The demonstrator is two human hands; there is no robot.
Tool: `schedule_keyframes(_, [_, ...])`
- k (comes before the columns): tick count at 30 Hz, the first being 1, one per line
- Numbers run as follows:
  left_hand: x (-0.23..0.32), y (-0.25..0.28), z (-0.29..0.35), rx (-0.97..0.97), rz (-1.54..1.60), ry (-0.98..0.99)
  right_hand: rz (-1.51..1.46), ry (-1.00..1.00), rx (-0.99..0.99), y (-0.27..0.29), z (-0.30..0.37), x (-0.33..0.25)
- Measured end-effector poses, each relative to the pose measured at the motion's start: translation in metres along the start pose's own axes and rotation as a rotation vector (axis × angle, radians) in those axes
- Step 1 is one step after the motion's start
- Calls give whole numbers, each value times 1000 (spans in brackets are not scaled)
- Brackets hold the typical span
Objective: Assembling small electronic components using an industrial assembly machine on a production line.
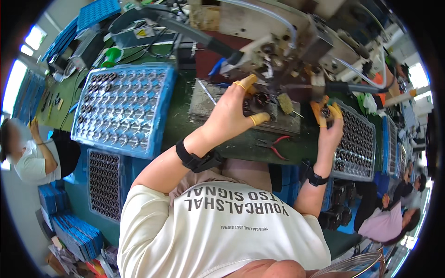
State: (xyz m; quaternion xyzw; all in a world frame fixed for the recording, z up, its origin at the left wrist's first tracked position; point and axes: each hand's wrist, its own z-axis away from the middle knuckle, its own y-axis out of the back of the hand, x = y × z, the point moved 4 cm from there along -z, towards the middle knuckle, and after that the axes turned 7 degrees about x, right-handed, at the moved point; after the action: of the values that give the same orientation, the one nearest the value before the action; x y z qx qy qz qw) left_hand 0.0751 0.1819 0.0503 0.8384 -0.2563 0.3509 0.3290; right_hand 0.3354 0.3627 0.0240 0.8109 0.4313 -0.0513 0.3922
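Observation:
My left hand (pixel 230 109), with yellow finger cots on its fingertips, is open beside the metal fixture (pixel 199 105) of the machine. Its thumb and forefinger are spread around a dark round part (pixel 260 101), without visibly closing on it. Over the near edge of the right tray (pixel 354 176), my right hand (pixel 330 126) pinches a small round metal part (pixel 326 112) between cot-covered fingers. A yellowish sponge-like block (pixel 285 104) with a thin rod lies right of the dark part. Red-handled pliers (pixel 278 149) rest on the green bench in front of the fixture.
A large blue tray (pixel 160 125) of ring-shaped metal parts is on the left, with another filled tray (pixel 105 185) below it. Black machine arms (pixel 204 37) reach above the fixture. People sit at the far left (pixel 37 155) and far right (pixel 384 222).

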Motion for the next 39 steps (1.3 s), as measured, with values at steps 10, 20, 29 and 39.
schedule_keyframes(10, [-60,205,47,-12,-513,305,141,99,-19,2,11,15])
schedule_keyframes(20, [-201,413,70,10,-895,515,-120,-162,34,59,10,21])
schedule_keyframes(29, [-263,495,80,40,-1169,323,1,-535,144,192,70,74])
schedule_keyframes(39, [-117,281,68,200,-445,388,425,-496,-114,181,80,113])
